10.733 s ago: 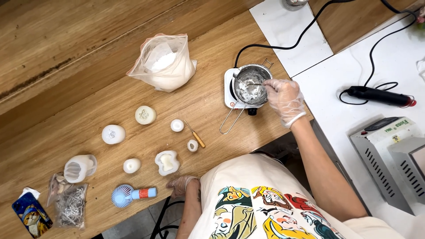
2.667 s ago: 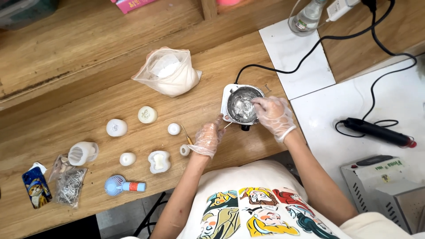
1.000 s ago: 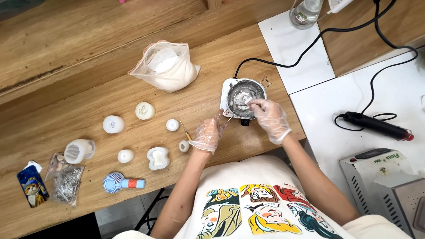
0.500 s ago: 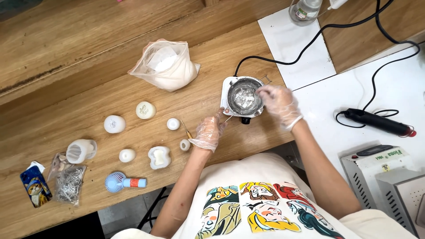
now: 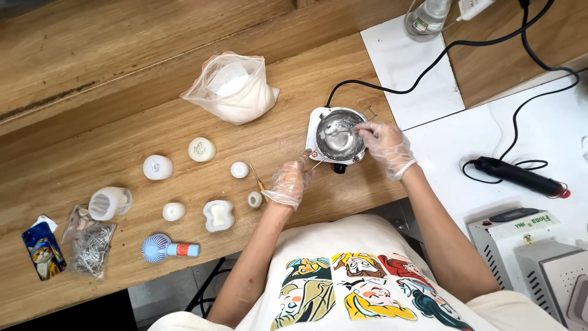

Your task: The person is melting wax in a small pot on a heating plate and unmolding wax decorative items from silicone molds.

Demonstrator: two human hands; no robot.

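Near edge: person's torso in a printed shirt, both arms reaching forward, both hands in clear gloves.

Left hand (image 5: pixel 288 182) on the desk (image 5: pixel 122 122) just below-left of the pot (image 5: pixel 339 135); fingers pressed together on the pot's wire handle (image 5: pixel 314 162). Looks like a pinch, but the glove hides the exact contact.

Right hand (image 5: pixel 383 144) at the pot's right rim, fingers pinching a thin stirrer (image 5: pixel 343 130) whose tip sits in the whitish wax inside.

Pot is metal and sits on a small white hot plate (image 5: pixel 313 125) at the desk's right end. The plate's black cable (image 5: pixel 392 86) runs away toward the top right.

Left of the hands, on the desk:
- awl with a yellow handle (image 5: pixel 258 182), just beside the left hand
- small white ring mould (image 5: pixel 255 199) touching or nearly touching the glove
- more white moulds: (image 5: pixel 218 214), (image 5: pixel 174 211), (image 5: pixel 239 170), (image 5: pixel 201 149), (image 5: pixel 157 167), (image 5: pixel 109 203)
- blue handheld fan (image 5: pixel 162 249) near the front edge
- bag of wicks (image 5: pixel 90 248) and a phone (image 5: pixel 41 254) at far left

Farther back: clear bag of white wax flakes (image 5: pixel 236 89), upright, well apart from the pot.

Right of the desk: white surface with a black heat tool (image 5: pixel 520 178) and a grey machine (image 5: pixel 539 257). Bottle (image 5: pixel 427 17) at the top edge, cut off.
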